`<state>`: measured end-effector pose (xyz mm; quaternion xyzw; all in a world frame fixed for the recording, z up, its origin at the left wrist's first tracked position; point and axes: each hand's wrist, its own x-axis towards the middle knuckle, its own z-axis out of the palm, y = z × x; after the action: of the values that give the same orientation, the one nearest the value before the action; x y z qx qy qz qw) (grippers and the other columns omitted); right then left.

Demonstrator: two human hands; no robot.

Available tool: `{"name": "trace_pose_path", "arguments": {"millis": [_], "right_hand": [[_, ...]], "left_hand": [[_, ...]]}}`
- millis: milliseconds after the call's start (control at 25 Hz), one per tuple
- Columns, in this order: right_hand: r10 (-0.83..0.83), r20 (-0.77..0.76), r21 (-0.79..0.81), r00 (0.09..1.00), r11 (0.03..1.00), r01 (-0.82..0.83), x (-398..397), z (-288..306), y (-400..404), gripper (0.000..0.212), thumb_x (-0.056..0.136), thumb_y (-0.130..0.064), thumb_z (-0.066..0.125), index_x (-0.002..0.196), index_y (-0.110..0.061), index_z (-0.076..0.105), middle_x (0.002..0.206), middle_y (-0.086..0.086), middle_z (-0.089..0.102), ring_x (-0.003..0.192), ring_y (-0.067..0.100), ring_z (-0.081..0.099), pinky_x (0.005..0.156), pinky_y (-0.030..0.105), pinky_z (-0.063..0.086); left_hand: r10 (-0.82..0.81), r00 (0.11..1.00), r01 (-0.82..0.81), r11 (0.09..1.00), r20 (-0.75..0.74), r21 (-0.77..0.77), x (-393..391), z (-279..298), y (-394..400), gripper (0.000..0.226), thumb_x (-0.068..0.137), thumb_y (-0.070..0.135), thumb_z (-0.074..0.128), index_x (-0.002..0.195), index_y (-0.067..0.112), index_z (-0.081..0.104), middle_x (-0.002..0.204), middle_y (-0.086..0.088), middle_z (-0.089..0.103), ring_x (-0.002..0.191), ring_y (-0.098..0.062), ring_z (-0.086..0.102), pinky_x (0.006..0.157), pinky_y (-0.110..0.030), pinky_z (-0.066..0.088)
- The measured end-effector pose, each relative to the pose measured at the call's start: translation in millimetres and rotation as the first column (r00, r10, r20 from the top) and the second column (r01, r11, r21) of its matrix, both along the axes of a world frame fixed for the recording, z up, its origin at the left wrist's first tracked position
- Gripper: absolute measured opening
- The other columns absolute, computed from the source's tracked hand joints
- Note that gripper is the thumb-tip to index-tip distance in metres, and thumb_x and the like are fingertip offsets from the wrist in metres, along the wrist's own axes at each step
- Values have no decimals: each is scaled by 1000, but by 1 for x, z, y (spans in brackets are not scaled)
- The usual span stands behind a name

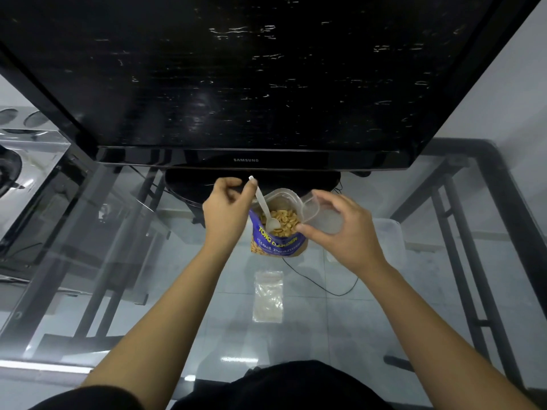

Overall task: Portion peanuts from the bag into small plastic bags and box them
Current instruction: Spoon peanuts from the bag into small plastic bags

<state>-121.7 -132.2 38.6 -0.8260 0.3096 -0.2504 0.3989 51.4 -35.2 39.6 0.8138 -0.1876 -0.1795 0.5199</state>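
Peanut bag [278, 235] upright on glass table [414, 321], mouth wide for scooping; left hand [226, 208] pinches white spoon [265, 210], bowl in nuts; right hand [340, 229] grips small plastic bag [318, 213] beside mouth, ready to fill; spare small bags [268, 295] near person; box [390, 236] right, partly hidden

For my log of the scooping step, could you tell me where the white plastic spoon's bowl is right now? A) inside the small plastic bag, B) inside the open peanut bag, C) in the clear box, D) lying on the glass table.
B: the left hand holds the spoon, whose bowl sits among the nuts in the open peanut bag.
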Motion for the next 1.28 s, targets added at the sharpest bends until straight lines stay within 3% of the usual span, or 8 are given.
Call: {"name": "trace_pose_path", "arguments": {"millis": [80, 160, 360, 480, 640, 800, 1080, 1280], "right_hand": [[-19, -21, 147, 1000, 989, 22, 0, -4, -2, 63, 68, -36, 80, 124, -22, 55, 113, -12, 59, 103, 0, 55, 84, 5, 41], [-5, -51, 260, 999, 965, 18, 2, -10, -1, 60, 68, -36, 79, 122, -23, 55, 114, -10, 60, 103, 4, 56, 80, 6, 41], [11, -92, 321, 996, 947, 19, 2, -19, 1, 57, 71, -36, 77, 122, -21, 55, 107, -15, 56, 99, 1, 53, 72, 1, 41], [42, -111, 357, 993, 934, 1, 2, -22, 2, 59, 70, -38, 77, 122, -22, 54, 110, -14, 57, 103, 3, 54, 77, 3, 39], [29, -100, 389, 995, 921, 13, 3, -25, 2, 59, 71, -39, 76, 123, -21, 54, 115, -10, 59, 106, 6, 55, 86, 12, 41], [25, -95, 408, 995, 913, 16, 2, -25, 2, 58, 73, -37, 75, 124, -21, 53, 116, -8, 59, 108, 8, 55, 88, 15, 42], [-76, -80, 256, 994, 962, 94, 1, -18, -3, 59, 71, -34, 78, 123, -24, 54, 112, -11, 58, 97, 0, 54, 74, 6, 43], [-26, -188, 29, 982, 999, 32, 9, -18, -5, 60, 66, -39, 80, 119, -22, 57, 105, -11, 58, 95, 8, 54, 81, 21, 47]], "left_hand": [[-49, 996, 56, 993, -73, 100, 10, -4, -6, 44, 82, 45, 62, 114, 14, 58, 69, 5, 55, 68, -12, 56, 59, -33, 49], [-158, 984, 167, 980, -83, 109, 14, -4, -13, 32, 85, 39, 62, 104, 14, 63, 67, 7, 52, 62, -8, 51, 50, -23, 39], [-301, 926, 234, 931, 227, 279, 16, -4, -11, 17, 88, 25, 60, 82, 10, 66, 66, -3, 62, 61, -14, 57, 55, -26, 47], [-146, 986, 127, 972, 84, 198, 24, -9, -2, 21, 88, 22, 59, 81, 5, 68, 67, -9, 67, 59, -14, 63, 61, -33, 55], [-270, 963, 267, 954, 9, 134, 29, -13, 6, 18, 90, 21, 58, 82, 7, 67, 64, -5, 66, 51, -1, 61, 47, -10, 44], [-244, 954, 248, 969, -172, 4, 25, -25, 5, 19, 90, 19, 58, 90, 3, 68, 73, -11, 69, 64, -7, 66, 58, -15, 51], [-15, 921, -28, 994, -389, -105, 39, -30, 4, 18, 91, 16, 55, 85, 1, 62, 57, -3, 61, 45, -5, 53, 42, -11, 41], [12, 906, -97, 979, -423, -179, 49, -24, 6, 22, 92, 16, 52, 72, 9, 57, 54, -3, 54, 46, -8, 48, 46, -15, 42]]}}
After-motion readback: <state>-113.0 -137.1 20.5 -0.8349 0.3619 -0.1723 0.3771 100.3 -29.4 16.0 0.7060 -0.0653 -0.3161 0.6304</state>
